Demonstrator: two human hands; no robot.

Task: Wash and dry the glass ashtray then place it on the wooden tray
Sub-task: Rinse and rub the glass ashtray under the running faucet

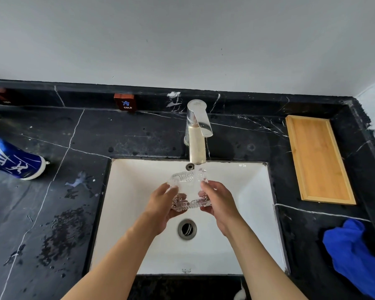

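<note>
The clear ribbed glass ashtray [189, 191] is held over the white sink [130, 202], right under the spout of the chrome faucet [197, 135], where a thin stream of water meets its far rim. My left hand [160, 204] grips its left side and my right hand [220, 202] grips its right side. It is tilted with the opening toward me. The wooden tray [318, 159] lies bare on the black counter to the right of the sink. A crumpled blue cloth [353, 254] lies at the near right.
A blue and white bottle [13, 159] lies at the left edge of the black marble counter [63, 191], which has wet patches. A small COLD sign [125, 102] stands on the back ledge. The drain [187, 228] sits below my hands.
</note>
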